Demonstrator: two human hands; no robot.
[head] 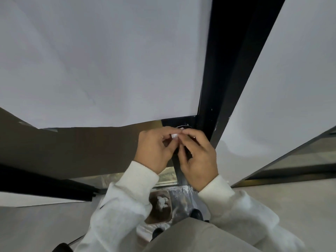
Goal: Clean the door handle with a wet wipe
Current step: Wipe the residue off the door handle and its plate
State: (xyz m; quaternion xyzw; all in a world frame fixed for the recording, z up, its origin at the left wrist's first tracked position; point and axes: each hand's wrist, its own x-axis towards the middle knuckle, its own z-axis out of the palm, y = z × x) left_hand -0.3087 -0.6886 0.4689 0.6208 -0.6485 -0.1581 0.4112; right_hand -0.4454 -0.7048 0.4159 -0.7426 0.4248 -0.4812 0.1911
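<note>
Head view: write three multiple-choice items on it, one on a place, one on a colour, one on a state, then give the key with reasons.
1. Where is the small bin?
A. On the floor below the hands
B. Hung on the door
C. On a shelf above

2. What colour are the sleeves?
A. Black
B. Off-white
C. Red

3. How is the white wipe held?
A. Lying in the bin
B. Pinched between both hands
C. Draped over a shoe

Key: A, it sits on the floor beneath the wrists; B, both cuffs are off-white; B, fingertips of the left hand and right hand meet on it.
</note>
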